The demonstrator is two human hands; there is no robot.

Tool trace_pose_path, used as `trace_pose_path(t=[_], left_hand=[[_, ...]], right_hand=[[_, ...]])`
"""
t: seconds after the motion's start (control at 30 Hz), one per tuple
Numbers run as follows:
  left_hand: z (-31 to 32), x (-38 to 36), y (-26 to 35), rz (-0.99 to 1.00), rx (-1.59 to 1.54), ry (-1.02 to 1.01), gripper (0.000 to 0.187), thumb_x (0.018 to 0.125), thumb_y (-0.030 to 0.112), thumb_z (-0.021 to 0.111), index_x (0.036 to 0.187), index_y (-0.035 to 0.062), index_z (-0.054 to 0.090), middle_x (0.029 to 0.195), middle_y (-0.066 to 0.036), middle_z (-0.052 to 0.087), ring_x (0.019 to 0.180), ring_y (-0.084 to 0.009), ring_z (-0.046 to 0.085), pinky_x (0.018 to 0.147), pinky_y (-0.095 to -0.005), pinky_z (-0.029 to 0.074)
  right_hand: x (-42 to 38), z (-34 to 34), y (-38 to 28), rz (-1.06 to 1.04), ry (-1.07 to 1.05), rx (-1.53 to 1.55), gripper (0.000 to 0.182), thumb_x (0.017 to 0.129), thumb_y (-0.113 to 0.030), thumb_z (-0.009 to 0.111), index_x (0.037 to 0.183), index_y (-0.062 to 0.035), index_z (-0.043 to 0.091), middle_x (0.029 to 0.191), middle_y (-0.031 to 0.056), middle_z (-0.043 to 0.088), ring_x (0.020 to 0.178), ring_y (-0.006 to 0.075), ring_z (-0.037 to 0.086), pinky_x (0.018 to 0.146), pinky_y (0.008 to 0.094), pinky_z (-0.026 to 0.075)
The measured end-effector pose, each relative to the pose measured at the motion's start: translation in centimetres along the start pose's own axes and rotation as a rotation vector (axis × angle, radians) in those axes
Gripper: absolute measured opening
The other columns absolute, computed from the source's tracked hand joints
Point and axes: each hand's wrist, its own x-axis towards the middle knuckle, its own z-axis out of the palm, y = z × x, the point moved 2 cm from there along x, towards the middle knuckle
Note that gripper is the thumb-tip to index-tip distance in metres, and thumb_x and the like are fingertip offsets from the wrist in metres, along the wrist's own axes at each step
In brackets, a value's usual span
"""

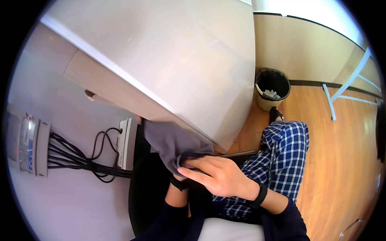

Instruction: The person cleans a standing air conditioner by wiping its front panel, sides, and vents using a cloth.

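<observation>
Under the big white surface (173,60) hangs a gray cloth (171,142), not yet pulled free. The right hand (219,174) has its fingers clamped on it. The left hand (175,185) hides beneath; I cannot tell its fingers.

A pale, smooth white surface (181,52) filled the upper middle, its edge running diagonally. Beside it a light grey wall (60,201) carried a grey electrical box (26,144) with black cables (80,158) leading to a white socket plate (124,142). The warm wooden plank floor (341,168) held a beige round wastebasket with a black liner (271,90) against a beige wall with dark skirting (305,52). A white metal frame (345,90) stood nearby.
</observation>
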Motion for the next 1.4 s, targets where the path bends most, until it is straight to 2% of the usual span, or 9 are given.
trace_pose_path(t=[0.17,0.47,0.63,0.87,1.03,1.2,1.27,1.3,1.4], left_hand=[[1.1,-6.8,-2.6,-0.080,0.043,-0.097,0.044,0.089,0.017,0.042,0.127,-0.0029,0.036,0.131,-0.018,0.034,0.124,-0.0317,0.027,0.103,-0.0423,0.020],[-4.7,1.0,-0.3,-0.042,0.042,-0.030,0.042,0.089,0.016,0.042,0.125,-0.0031,0.038,0.128,-0.019,0.037,0.121,-0.0325,0.031,0.102,-0.0428,0.022],[-4.5,0.7,-0.5,-0.060,0.055,0.015,0.040,0.088,0.016,0.042,0.124,-0.0033,0.039,0.126,-0.019,0.039,0.120,-0.0330,0.032,0.101,-0.0431,0.023],[1.6,-3.9,-2.0,-0.109,0.066,0.045,0.038,0.088,0.015,0.042,0.122,-0.0035,0.041,0.124,-0.020,0.041,0.117,-0.0336,0.035,0.099,-0.0435,0.025],[5.0,-9.1,-2.4,-0.147,0.029,-0.029,0.037,0.088,0.015,0.042,0.121,-0.0036,0.042,0.122,-0.020,0.043,0.116,-0.0341,0.036,0.098,-0.0438,0.026],[1.3,-12.0,-3.4,-0.238,0.063,-0.050,0.036,0.088,0.014,0.042,0.119,-0.0038,0.043,0.120,-0.021,0.044,0.114,-0.0345,0.038,0.097,-0.0441,0.027],[-0.1,-11.3,-4.0,-0.260,0.082,-0.003,0.035,0.088,0.014,0.042,0.119,-0.0038,0.043,0.119,-0.021,0.045,0.114,-0.0347,0.039,0.097,-0.0442,0.027],[-0.6,-10.7,-4.2,-0.262,0.089,0.027,0.035,0.088,0.014,0.042,0.119,-0.0038,0.044,0.119,-0.021,0.045,0.113,-0.0348,0.039,0.097,-0.0443,0.028],[-0.2,-9.0,-4.7,-0.245,0.069,0.077,0.035,0.088,0.014,0.041,0.118,-0.0039,0.044,0.118,-0.021,0.046,0.112,-0.0351,0.040,0.096,-0.0445,0.028]], right_hand=[[-1.5,0.0,1.0,0.048,-0.105,0.099,0.044,0.080,-0.011,0.057,0.124,-0.0140,0.055,0.102,0.0098,0.063,0.087,0.0231,0.063,0.072,0.0302,0.052],[0.5,0.3,0.8,-0.035,0.098,0.216,0.045,0.072,-0.003,0.060,0.116,-0.0136,0.061,0.101,0.0095,0.063,0.082,0.0265,0.063,0.072,0.0326,0.051],[0.4,-1.5,0.3,-0.073,0.293,0.266,0.038,0.072,-0.004,0.061,0.109,-0.0098,0.064,0.090,0.0120,0.065,0.073,0.0251,0.064,0.059,0.0305,0.052],[-1.5,-2.5,0.2,-0.072,0.288,0.676,0.030,0.076,-0.001,0.049,0.099,-0.0047,0.066,0.074,0.0107,0.063,0.052,0.0202,0.058,0.044,0.0268,0.044],[-1.5,-2.5,1.9,0.161,0.398,0.636,0.031,0.080,-0.001,0.051,0.108,-0.0069,0.063,0.090,0.0163,0.063,0.073,0.0286,0.062,0.068,0.0331,0.048],[2.0,1.3,3.8,0.130,0.219,0.458,0.055,0.079,-0.012,0.062,0.131,-0.0140,0.047,0.123,0.0197,0.048,0.110,0.0361,0.049,0.095,0.0434,0.040],[4.7,2.8,3.9,0.063,0.191,0.260,0.061,0.075,-0.019,0.068,0.132,-0.0185,0.046,0.125,0.0177,0.047,0.114,0.0354,0.046,0.100,0.0458,0.035],[5.5,3.6,4.2,0.045,0.232,0.185,0.061,0.070,-0.018,0.073,0.127,-0.0206,0.050,0.117,0.0198,0.050,0.105,0.0375,0.052,0.097,0.0493,0.039],[4.1,6.1,6.2,-0.028,0.244,0.023,0.070,0.068,-0.014,0.069,0.132,-0.0273,0.045,0.113,0.0107,0.053,0.111,0.0294,0.049,0.101,0.0468,0.036]])
